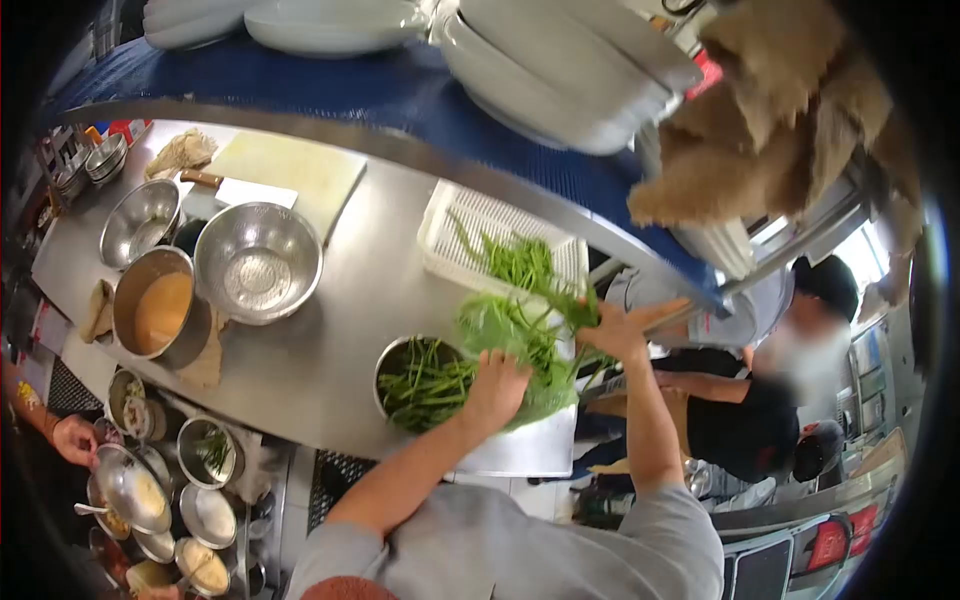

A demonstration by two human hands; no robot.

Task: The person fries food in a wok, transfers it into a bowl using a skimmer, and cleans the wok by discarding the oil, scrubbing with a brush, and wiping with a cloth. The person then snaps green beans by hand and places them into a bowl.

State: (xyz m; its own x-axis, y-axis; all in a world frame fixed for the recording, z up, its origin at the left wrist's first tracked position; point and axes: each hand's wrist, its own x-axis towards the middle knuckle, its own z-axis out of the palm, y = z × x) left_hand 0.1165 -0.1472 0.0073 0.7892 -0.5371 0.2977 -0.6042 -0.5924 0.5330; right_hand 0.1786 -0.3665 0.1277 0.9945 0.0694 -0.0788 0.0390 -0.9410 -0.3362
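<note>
A translucent pale-green bag with leafy green stalks lies at the right end of the steel worktop. My left hand is closed on the bag, its fingers curled; their tips are partly hidden. To the right, my right hand has its fingers spread and touches the leaves at the bunch's edge. Beside my left hand, a round metal bowl is filled with cut green stems. Behind the bag, a white plastic basket holds more green stalks.
On the worktop stand a metal colander, a pot of orange liquid, a cleaver and a cutting board. A shelf with white dishes hangs overhead. Another person's hand is at lower left, and people stand at right.
</note>
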